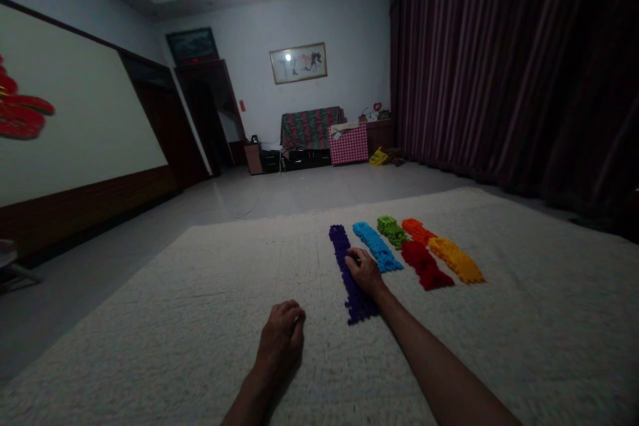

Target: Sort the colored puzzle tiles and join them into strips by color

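Observation:
A long row of purple jagged-edged small pieces [344,266] lies on the pale quilted mat [200,333]. Over its middle is my right hand [367,271], thumb and fingers curled down and closed on the purple pieces; the fingertips are partly hidden. My left hand [283,333] rests on the mat to the left, apart from the row, with its fingers curled in. Whatever it may hold is hidden. To the right lie groups of similar pieces: light blue [377,247], green [393,231], orange [418,231], red [426,266] and yellow [456,259].
Beyond the mat is a grey tiled floor [279,193]. At the far wall stand a cloth-covered television-shaped object [309,128], a pink checked box [349,145] and a yellow item [378,157]. Dark curtains [464,66] hang on the right.

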A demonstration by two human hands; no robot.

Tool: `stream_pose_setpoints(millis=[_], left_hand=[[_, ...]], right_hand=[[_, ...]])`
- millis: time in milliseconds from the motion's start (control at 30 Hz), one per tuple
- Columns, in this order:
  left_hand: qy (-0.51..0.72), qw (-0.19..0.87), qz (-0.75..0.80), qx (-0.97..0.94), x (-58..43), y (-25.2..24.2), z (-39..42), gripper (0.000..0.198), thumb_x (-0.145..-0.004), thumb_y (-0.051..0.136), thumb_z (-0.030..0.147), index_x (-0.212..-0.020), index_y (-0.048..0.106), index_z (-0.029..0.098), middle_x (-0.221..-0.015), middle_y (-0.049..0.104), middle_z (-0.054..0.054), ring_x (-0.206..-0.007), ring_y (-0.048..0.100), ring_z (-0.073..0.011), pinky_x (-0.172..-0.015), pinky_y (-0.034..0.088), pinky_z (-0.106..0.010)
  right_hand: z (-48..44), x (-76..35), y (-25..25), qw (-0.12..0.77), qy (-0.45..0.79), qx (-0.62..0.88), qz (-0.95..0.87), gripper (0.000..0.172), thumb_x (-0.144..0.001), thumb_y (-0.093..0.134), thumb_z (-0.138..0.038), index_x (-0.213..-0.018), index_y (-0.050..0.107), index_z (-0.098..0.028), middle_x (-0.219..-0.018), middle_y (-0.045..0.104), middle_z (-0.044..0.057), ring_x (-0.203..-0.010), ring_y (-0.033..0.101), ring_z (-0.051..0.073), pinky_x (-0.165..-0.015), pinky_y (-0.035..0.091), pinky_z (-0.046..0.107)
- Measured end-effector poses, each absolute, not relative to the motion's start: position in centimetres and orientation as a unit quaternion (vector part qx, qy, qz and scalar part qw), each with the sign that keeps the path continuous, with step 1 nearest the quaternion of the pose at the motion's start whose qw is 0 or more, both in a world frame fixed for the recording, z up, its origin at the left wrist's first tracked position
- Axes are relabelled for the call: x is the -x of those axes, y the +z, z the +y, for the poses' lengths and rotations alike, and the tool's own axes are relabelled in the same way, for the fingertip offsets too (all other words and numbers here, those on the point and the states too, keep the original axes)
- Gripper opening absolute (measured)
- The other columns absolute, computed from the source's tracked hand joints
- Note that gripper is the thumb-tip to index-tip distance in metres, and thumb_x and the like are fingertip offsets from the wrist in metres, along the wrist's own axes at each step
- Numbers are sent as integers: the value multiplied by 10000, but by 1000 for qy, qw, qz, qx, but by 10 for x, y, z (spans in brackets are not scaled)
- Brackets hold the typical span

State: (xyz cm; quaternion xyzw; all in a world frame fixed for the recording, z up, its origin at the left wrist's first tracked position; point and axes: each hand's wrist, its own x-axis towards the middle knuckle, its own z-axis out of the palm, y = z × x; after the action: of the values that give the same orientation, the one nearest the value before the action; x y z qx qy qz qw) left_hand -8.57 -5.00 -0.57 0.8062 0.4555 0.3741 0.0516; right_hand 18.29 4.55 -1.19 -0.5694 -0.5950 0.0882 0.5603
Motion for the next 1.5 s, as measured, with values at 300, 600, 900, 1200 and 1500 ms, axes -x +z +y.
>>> stream_pose_setpoints(millis=[300,600,900,1200,1500], left_hand=[[367,41,454,-811,85,-8,-48,213,-845,499,150,-875,706,187,-995,696,-89,-951,617,-212,-856,527,-370],[360,47,457,-812,86,-5,-50,224,-866,492,175,-902,712,198,-1016,693,-90,-971,621,-217,-872,531,-386],[375,41,458,-805,86,-9,-50,220,-879,501,207,-919,717,207,-1023,700,-93,-970,640,-214,-865,550,-370],[373,23,466,-802,91,-15,-50,221,-894,523,296,-956,728,237,-1077,702,-91,-1004,658,-223,-892,566,-379],[364,21,474,-802,95,-13,-50,252,-877,538,364,-943,747,240,-1044,727,-93,-969,684,-231,-849,587,-352]], right_hand=[[45,-184,-11,555,90,569,-600,281,-787,535,-369,-957,665,-187,-1010,691,108,-974,641,243,-903,507,405],[46,-183,-12,554,96,573,-596,306,-793,516,-378,-981,660,-184,-1032,682,114,-1001,633,250,-918,500,416],[44,-183,-11,563,98,570,-590,296,-792,520,-365,-993,645,-188,-1033,671,113,-1013,628,251,-935,496,411],[41,-182,-11,559,127,568,-591,289,-802,536,-330,-1043,621,-196,-1087,655,112,-1052,618,245,-959,487,389],[36,-179,-4,555,143,579,-580,277,-821,528,-277,-1073,597,-184,-1104,638,107,-1068,608,240,-982,470,392]])
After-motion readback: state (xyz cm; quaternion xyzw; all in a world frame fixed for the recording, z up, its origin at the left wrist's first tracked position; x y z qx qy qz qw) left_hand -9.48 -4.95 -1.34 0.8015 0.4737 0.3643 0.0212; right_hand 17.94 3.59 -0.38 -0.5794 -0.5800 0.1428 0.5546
